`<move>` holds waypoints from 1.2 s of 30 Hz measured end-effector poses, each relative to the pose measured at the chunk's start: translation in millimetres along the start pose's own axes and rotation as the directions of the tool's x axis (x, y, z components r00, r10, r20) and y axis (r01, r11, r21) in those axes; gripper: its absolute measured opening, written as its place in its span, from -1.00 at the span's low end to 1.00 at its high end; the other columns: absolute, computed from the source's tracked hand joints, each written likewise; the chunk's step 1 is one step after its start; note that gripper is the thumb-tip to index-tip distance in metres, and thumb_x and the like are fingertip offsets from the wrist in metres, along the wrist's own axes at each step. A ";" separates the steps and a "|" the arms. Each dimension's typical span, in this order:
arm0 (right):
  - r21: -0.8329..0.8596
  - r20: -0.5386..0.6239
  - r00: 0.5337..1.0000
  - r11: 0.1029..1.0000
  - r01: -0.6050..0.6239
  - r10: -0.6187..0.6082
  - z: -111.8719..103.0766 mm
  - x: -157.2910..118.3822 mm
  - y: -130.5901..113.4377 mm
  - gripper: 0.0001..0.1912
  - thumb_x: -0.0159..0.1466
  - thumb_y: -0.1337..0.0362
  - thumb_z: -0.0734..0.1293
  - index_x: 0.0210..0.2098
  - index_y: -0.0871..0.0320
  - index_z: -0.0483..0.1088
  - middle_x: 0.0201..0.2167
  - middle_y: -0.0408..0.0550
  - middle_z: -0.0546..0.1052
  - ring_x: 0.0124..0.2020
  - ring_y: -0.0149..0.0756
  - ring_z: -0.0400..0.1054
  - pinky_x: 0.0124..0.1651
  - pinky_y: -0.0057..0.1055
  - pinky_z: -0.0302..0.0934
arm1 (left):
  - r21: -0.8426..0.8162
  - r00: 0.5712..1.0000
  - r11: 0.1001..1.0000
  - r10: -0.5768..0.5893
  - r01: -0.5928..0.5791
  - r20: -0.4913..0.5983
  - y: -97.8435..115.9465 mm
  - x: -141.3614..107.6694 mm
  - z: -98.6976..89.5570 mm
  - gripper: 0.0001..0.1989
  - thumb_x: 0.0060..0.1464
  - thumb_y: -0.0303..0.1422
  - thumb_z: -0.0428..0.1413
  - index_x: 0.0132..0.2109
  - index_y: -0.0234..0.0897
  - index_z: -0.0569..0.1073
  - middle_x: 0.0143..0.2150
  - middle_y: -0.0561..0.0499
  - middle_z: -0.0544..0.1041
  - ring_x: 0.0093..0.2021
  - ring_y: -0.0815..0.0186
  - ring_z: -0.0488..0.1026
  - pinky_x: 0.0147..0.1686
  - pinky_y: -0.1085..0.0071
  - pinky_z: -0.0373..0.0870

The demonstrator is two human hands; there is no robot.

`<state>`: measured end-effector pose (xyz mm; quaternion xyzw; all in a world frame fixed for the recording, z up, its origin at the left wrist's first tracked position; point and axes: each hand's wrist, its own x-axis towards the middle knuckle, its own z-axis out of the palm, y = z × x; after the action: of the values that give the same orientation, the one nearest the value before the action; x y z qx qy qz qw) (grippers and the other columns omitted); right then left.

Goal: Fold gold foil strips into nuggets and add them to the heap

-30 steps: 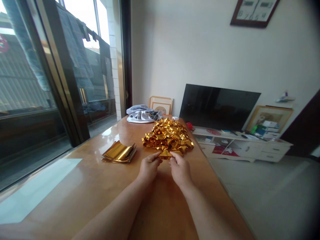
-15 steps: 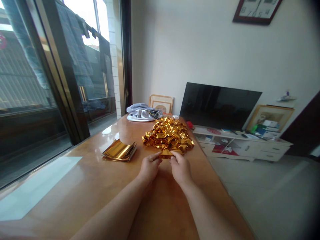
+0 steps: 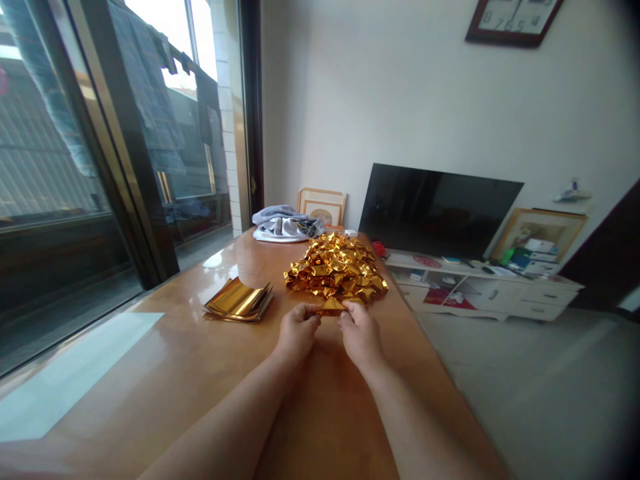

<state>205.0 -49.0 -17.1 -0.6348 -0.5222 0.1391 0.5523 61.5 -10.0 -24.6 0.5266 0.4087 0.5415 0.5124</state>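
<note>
A piece of folded gold foil paper (image 3: 331,307) is stretched between my two hands, just in front of the heap. My left hand (image 3: 299,327) pinches its left end, fingers closed. On the other end my right hand (image 3: 361,328) is closed in the same way, thumb and forefinger on the foil. Right behind lies a big pile of folded gold foil pieces (image 3: 337,267), shiny and pointed. Left of my hands, a stack of flat gold foil sheets (image 3: 239,300) rests on the brown table (image 3: 210,380), its edges slightly curled.
A pale sheet (image 3: 85,373) lies along the table's left side. Folded grey cloth (image 3: 285,225) and a framed picture (image 3: 323,203) are at the far end. Beyond the table's right edge are a white cabinet (image 3: 530,300) and a television (image 3: 440,210). Glass doors (image 3: 120,133) stand left.
Both hands stay at nearly the same spot, still gripping the foil's ends. The left hand's fingers have shifted very slightly; the pile and the stack look unchanged.
</note>
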 end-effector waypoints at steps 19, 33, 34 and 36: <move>-0.033 0.002 1.000 0.999 0.009 -0.009 1.2 -0.7 3.6 -0.70 0.23 0.24 0.27 -0.08 0.12 0.52 -0.22 0.03 0.63 -0.16 -0.08 0.52 -0.11 -0.23 0.40 | 0.254 0.998 0.966 0.054 -0.043 -0.039 3.1 1.5 -5.6 -0.80 -0.03 -0.32 0.16 -0.28 -0.32 0.62 -0.47 -0.02 0.55 -0.48 0.30 0.40 -0.48 0.45 0.19; -0.135 0.101 0.991 0.986 0.100 -0.086 -7.3 -4.5 -4.2 -0.77 0.23 0.28 0.28 -0.17 0.12 0.54 -0.30 -0.03 0.64 -0.27 -0.18 0.51 -0.17 -0.36 0.31 | 0.374 0.997 0.926 0.075 -0.057 -0.035 10.6 0.3 -9.3 -0.73 0.01 -0.20 0.14 -0.37 -0.34 0.60 -0.53 0.00 0.51 -0.52 0.33 0.36 -0.52 0.45 0.15; -0.144 0.098 0.992 0.985 0.091 -0.077 -7.5 -4.2 -4.1 -0.77 0.23 0.28 0.29 -0.18 0.12 0.54 -0.30 -0.03 0.64 -0.27 -0.18 0.51 -0.18 -0.37 0.30 | 0.378 0.997 0.924 0.076 -0.057 -0.035 10.8 0.4 -9.3 -0.73 0.01 -0.20 0.14 -0.38 -0.34 0.59 -0.53 0.00 0.51 -0.52 0.33 0.36 -0.52 0.45 0.16; -0.162 0.088 0.994 0.984 0.075 -0.062 -7.9 -3.8 -3.7 -0.80 0.21 0.28 0.30 -0.21 0.12 0.53 -0.30 -0.04 0.64 -0.27 -0.18 0.51 -0.20 -0.37 0.29 | 0.385 0.996 0.921 0.078 -0.058 -0.035 10.7 0.8 -9.4 -0.73 0.01 -0.20 0.14 -0.39 -0.34 0.59 -0.53 0.01 0.51 -0.52 0.33 0.37 -0.51 0.46 0.16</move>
<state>207.5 -57.0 -12.8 -0.6536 -0.5758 0.1024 0.4803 51.0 -9.9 -15.1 0.6167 0.5009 0.4815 0.3701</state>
